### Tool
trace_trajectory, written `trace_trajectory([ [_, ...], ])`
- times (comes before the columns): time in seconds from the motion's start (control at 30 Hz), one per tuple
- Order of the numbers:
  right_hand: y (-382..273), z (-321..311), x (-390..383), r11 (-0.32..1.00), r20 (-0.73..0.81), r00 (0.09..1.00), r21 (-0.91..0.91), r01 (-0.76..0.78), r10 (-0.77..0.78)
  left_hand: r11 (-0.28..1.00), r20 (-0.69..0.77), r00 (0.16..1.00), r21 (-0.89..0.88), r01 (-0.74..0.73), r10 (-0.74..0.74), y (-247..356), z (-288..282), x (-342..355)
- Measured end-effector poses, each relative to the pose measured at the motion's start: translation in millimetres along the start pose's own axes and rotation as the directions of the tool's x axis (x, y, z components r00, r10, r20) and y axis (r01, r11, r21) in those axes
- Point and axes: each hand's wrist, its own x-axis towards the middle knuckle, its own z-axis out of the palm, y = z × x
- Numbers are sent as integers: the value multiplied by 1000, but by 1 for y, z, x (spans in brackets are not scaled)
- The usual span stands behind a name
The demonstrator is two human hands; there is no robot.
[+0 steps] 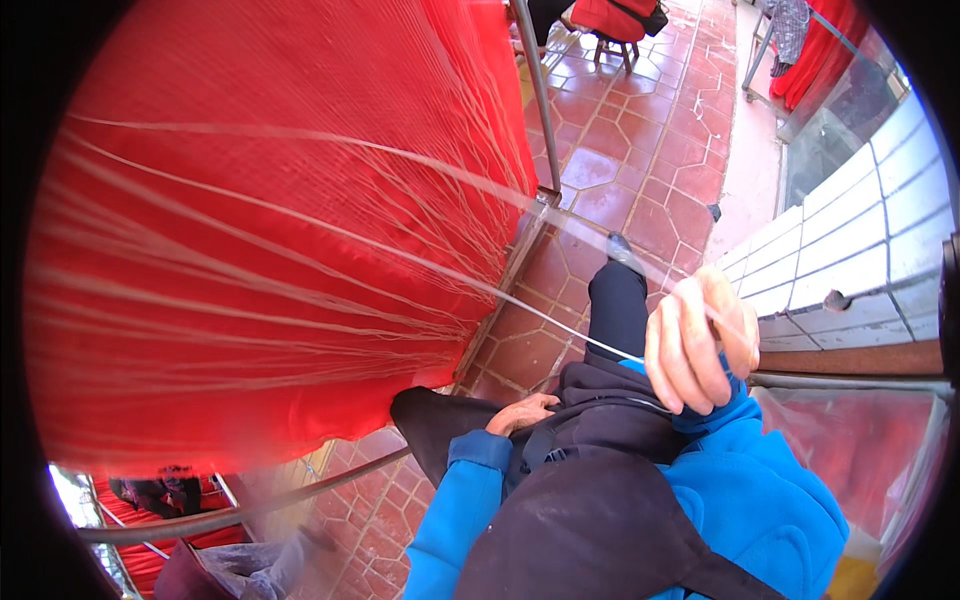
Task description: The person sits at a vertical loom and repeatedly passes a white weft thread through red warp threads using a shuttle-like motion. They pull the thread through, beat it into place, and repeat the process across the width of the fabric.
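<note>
Red cloth (250,240) hangs stretched at the left, with many long white threads (390,241) running across it. Several of these threads draw together toward the cloth's right edge. My right hand (700,345) is raised in front of my chest, its fingers curled closed. A white thread leads from the cloth to that hand, and a blurred one crosses just above it. My left hand (522,412) rests low against my dark apron (575,520), fingers partly in sight and lying along the fabric, nothing visible in them.
A metal frame bar (540,100) edges the cloth, and a curved bar (330,482) crosses below. Red tiled floor (650,140) runs ahead. A white tiled ledge (850,260) stands at the right. Farther off is a stool (612,45) beside a person. Clear plastic sheeting (850,440) lies near my right elbow.
</note>
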Motion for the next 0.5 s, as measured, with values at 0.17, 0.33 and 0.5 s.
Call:
trace_trajectory([
  [0.17,-15,-77,-6,998,29,998,-26,-49,50,991,189,977,72,-111,96,-25,-2,31],
  [0.33,-31,-154,-14,1000,-144,990,-8,6,-8,984,-43,987,-81,-160,157,-33,4,18],
  [0.5,-53,-173,-16,1000,-256,967,-22,9,-15,951,-20,974,-211,-224,225,-5,-12,53],
])
